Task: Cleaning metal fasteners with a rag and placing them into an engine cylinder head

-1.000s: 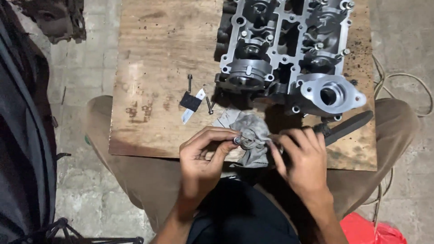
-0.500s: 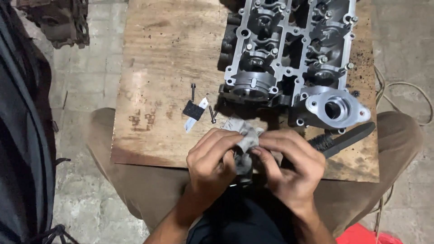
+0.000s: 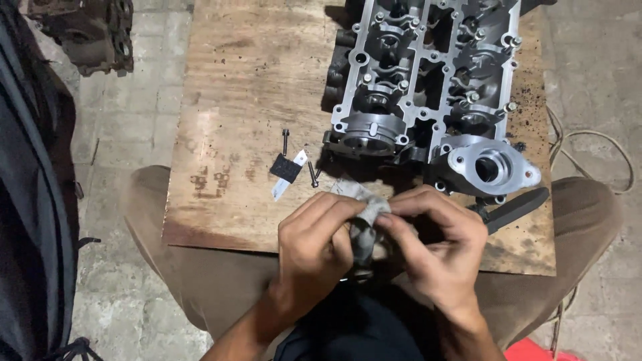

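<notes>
Both hands meet at the near edge of the counter (image 3: 221, 100), the left hand (image 3: 314, 251) and right hand (image 3: 438, 257) with fingers clenched on a grey rag (image 3: 364, 224) bunched between them. Whatever the rag wraps is hidden by fingers and cloth. Behind stands the cylinder head (image 3: 428, 87), its far end cut off by the frame. Two bolts (image 3: 285, 142) and a small black pad (image 3: 285, 168) lie to its left. Against half a second ago, the hands have closed tighter over the rag.
</notes>
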